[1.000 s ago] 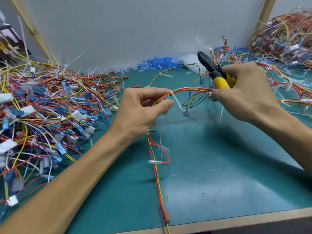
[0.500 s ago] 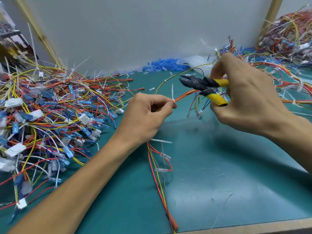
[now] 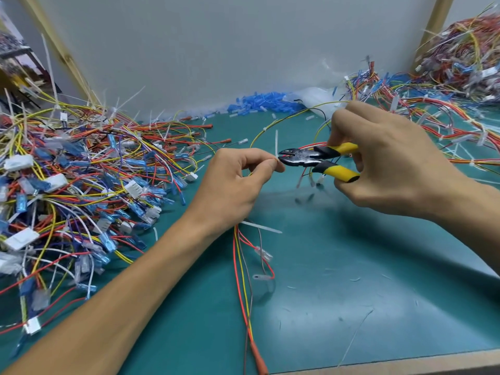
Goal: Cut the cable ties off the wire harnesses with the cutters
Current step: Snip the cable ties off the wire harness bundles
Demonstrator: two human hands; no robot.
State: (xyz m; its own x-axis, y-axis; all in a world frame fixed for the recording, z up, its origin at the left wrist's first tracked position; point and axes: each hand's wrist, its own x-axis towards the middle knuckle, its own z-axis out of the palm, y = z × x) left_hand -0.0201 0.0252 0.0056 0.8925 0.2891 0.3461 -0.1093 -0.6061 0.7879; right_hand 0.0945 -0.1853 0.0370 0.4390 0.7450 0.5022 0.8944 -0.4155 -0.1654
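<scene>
My left hand [image 3: 235, 185] pinches a wire harness [image 3: 243, 280] of red, orange and yellow wires between thumb and forefinger; its loose ends trail down to the table's front edge. A white cable tie [image 3: 276, 143] stands upright on the bundle right at my fingertips. My right hand [image 3: 387, 163] grips the yellow-handled cutters [image 3: 319, 158], whose dark jaws point left and sit slightly apart at the base of that tie, just beside my left thumb.
A big heap of harnesses [image 3: 75, 180] with blue and white connectors fills the left side. Another tangle of wires [image 3: 446, 104] lies at the right and back right. Blue sleeves [image 3: 259, 102] lie by the wall. A cut tie [image 3: 261, 227] and small scraps lie on the green mat [image 3: 365, 280].
My right hand swung the cutters from pointing up-left down to level, and brought the jaws left to the tie at my left fingertips. The tie turned upright.
</scene>
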